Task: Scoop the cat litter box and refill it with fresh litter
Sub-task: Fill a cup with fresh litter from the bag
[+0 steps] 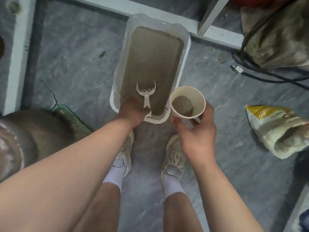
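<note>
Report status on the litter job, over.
Left hand at the scoop handle, grip unclear. Right hand holds paper cup, one clump inside. Litter box unobstructed; litter bag lies right, over.

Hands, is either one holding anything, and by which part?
Right hand holds the cream paper cup around its lower wall. Left hand is at the white plastic scoop's handle end; the grip cannot be told.

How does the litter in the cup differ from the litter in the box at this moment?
The litter in the cup is one rounded clump; the litter in the box lies as a flat, spread bed. The clump sits in a paper cup held up by the right hand; the bed fills the white litter box on the floor, where the left hand holds a scoop. Both are the same grey-brown grain.
</note>
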Demonstrator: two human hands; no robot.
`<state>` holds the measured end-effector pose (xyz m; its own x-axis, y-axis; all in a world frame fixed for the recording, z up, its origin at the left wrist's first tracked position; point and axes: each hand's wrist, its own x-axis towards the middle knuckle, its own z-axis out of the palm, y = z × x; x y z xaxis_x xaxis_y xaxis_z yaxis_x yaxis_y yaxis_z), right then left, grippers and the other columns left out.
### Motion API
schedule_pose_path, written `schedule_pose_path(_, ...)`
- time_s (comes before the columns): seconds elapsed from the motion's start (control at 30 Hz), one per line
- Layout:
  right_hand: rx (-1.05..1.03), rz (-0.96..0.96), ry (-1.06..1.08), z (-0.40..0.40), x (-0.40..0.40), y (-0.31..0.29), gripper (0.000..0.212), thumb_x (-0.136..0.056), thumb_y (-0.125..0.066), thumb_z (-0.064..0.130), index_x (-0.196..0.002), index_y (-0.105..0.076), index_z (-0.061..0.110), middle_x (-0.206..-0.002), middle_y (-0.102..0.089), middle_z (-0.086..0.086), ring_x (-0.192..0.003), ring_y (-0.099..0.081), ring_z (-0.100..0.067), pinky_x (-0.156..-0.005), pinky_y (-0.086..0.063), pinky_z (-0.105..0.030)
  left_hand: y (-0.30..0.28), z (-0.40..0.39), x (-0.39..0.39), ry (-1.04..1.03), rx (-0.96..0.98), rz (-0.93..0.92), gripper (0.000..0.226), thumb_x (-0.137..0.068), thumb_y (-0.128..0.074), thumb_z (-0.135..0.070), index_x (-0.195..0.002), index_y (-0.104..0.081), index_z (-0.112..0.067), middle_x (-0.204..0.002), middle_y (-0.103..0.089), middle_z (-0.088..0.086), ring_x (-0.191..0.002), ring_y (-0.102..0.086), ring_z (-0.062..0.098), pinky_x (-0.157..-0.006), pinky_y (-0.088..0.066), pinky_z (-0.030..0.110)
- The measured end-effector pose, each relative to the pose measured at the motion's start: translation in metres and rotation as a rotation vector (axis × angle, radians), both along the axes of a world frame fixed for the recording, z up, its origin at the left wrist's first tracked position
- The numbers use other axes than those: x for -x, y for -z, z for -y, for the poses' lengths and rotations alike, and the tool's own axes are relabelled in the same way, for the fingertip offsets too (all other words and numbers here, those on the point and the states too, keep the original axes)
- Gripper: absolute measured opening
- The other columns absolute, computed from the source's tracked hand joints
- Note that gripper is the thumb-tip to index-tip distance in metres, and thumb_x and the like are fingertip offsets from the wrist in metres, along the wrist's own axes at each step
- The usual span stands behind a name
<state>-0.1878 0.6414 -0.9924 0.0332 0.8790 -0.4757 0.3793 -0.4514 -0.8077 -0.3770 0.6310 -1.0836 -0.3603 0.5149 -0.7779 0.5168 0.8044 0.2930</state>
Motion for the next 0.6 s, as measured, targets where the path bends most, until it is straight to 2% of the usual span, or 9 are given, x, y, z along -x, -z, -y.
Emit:
schedule_pose_path(0.1, -0.02, 0.008, 0.001, 0.006, 0.01, 0.036, 0.064, -0.077, -0.083, 0.01, -0.122, -0.048, 0.039, -0.11, -0.065, 0.023, -0.1, -0.062, 0.014, -0.082, -0.049, -0.008, 0.049, 0.003, 0.002, 0.056, -0.015, 0.008, 0.049, -0.084, -0.068, -0.05, -0.114, -0.062, -0.012, -0.108, -0.06, 0.003, -0.108, -0.06, 0.024, -0.077, -0.035, 0.025)
schedule_pose_path(0.2, -0.022, 0.03, -0.012, 0.018, 0.016, 0.063, 0.066, -0.076, -0.084, 0.012, -0.116, -0.047, 0.049, -0.111, -0.065, 0.024, -0.103, -0.062, 0.011, -0.087, -0.052, -0.015, 0.081, 0.008, 0.0, 0.016, -0.001, 0.013, 0.07, -0.068, -0.067, -0.068, -0.115, -0.062, -0.016, -0.109, -0.063, -0.001, -0.103, -0.061, 0.02, -0.084, -0.047, 0.032)
schedule_pose_path(0.27, -0.009, 0.009, -0.019, 0.024, 0.021, 0.078, 0.065, -0.076, -0.085, 0.012, -0.113, -0.048, 0.051, -0.108, -0.066, 0.029, -0.104, -0.062, 0.01, -0.087, -0.053, -0.019, 0.098, 0.012, 0.001, 0.024, 0.007, -0.016, 0.092, -0.054, -0.061, -0.083, -0.121, -0.059, -0.021, -0.115, -0.065, -0.001, -0.108, -0.062, 0.023, -0.09, -0.05, 0.037)
schedule_pose_path(0.33, -0.004, -0.001, -0.026, 0.03, 0.026, 0.089, 0.065, -0.076, -0.085, 0.012, -0.114, -0.048, 0.05, -0.107, -0.065, 0.03, -0.104, -0.062, 0.01, -0.087, -0.053, -0.018, 0.106, 0.014, 0.001, 0.052, 0.023, -0.017, 0.101, -0.051, -0.058, -0.086, -0.128, -0.055, -0.021, -0.124, -0.063, 0.001, -0.116, -0.059, 0.025, -0.09, -0.046, 0.034)
schedule_pose_path(0.37, -0.004, -0.008, -0.023, 0.032, 0.03, 0.093, 0.065, -0.077, -0.084, 0.011, -0.115, -0.048, 0.048, -0.108, -0.066, 0.027, -0.104, -0.062, 0.01, -0.087, -0.052, -0.017, 0.11, 0.015, 0.002, 0.058, 0.039, -0.013, 0.094, -0.058, -0.063, -0.08, -0.128, -0.056, -0.018, -0.126, -0.062, 0.003, -0.118, -0.058, 0.027, -0.086, -0.042, 0.031)
schedule_pose_path(0.43, -0.012, -0.014, -0.018, 0.036, 0.035, 0.095, 0.063, -0.077, -0.084, 0.009, -0.114, -0.049, 0.046, -0.11, -0.065, 0.022, -0.104, -0.063, 0.008, -0.087, -0.051, -0.015, 0.107, 0.014, 0.001, 0.03, 0.026, -0.012, 0.061, -0.076, -0.073, -0.054, -0.119, -0.064, -0.012, -0.121, -0.067, 0.007, -0.116, -0.061, 0.028, -0.076, -0.035, 0.024)
schedule_pose_path(0.47, -0.019, -0.012, -0.018, 0.038, 0.037, 0.095, 0.062, -0.077, -0.084, 0.008, -0.113, -0.049, 0.046, -0.111, -0.065, 0.021, -0.104, -0.063, 0.007, -0.087, -0.051, -0.015, 0.105, 0.015, 0.001, 0.022, 0.004, -0.025, 0.045, -0.082, -0.072, -0.044, -0.113, -0.068, -0.011, -0.118, -0.069, 0.009, -0.114, -0.062, 0.028, -0.07, -0.031, 0.019)
schedule_pose_path(0.53, -0.022, -0.01, -0.021, 0.042, 0.039, 0.092, 0.061, -0.077, -0.083, 0.01, -0.111, -0.05, 0.048, -0.112, -0.066, 0.018, -0.105, -0.064, 0.003, -0.088, -0.053, -0.021, 0.095, 0.014, 0.0, 0.028, -0.04, -0.039, 0.029, -0.09, -0.065, -0.034, -0.105, -0.072, -0.009, -0.112, -0.071, 0.011, -0.109, -0.063, 0.029, -0.064, -0.025, 0.016)
schedule_pose_path(0.6, -0.008, -0.002, -0.028, 0.044, 0.04, 0.086, 0.061, -0.078, -0.083, 0.014, -0.113, -0.049, 0.05, -0.115, -0.066, 0.015, -0.107, -0.065, -0.001, -0.09, -0.054, -0.027, 0.083, 0.012, 0.001, -0.046, -0.063, 0.001, 0.022, -0.09, -0.066, -0.028, -0.096, -0.074, -0.009, -0.089, -0.071, 0.005, -0.084, -0.064, 0.02, -0.059, -0.025, 0.023)
